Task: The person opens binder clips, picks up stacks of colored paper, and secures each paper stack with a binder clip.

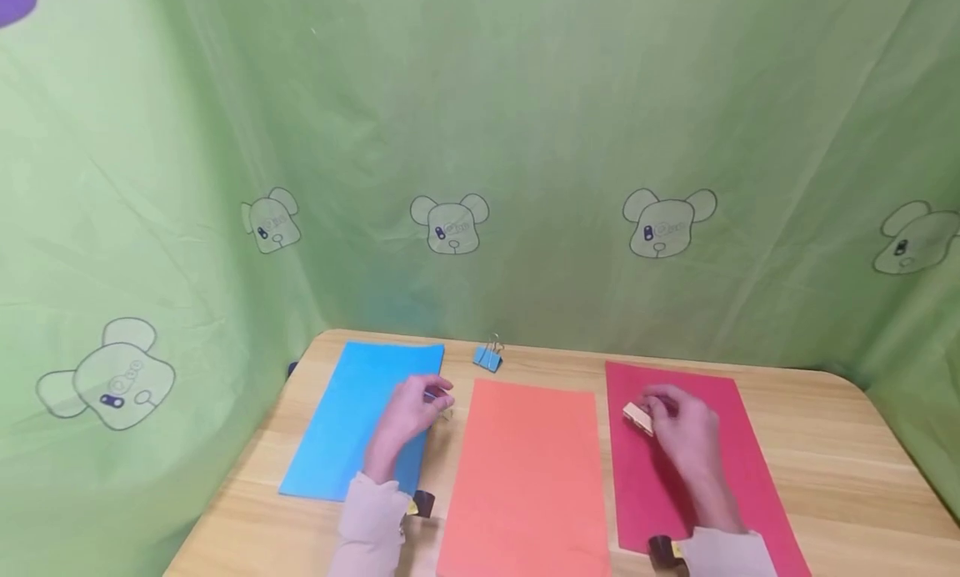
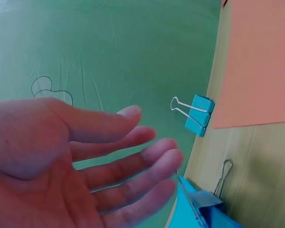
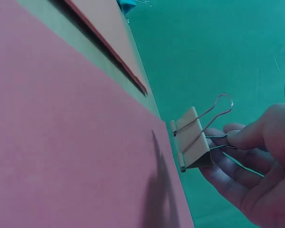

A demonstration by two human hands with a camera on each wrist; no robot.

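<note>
My right hand (image 1: 686,427) pinches a cream binder clip (image 1: 638,418) by a wire handle, over the magenta paper (image 1: 652,494). In the right wrist view the clip's (image 3: 192,140) other handle stands out free, and its edge is beside the sheet. My left hand (image 1: 408,408) hovers over the right side of the blue paper (image 1: 352,418), fingers loosely extended, holding nothing. Below those fingers in the left wrist view, a blue binder clip (image 2: 211,202) sits at the blue paper's edge; it is mostly hidden by the hand in the head view.
Orange paper (image 1: 528,477) lies between the blue and magenta papers. Behind it, near the table's back edge, stands another blue binder clip (image 1: 488,358) with its handles up. Green curtain (image 1: 540,143) printed with bear heads surrounds the wooden table (image 1: 847,444).
</note>
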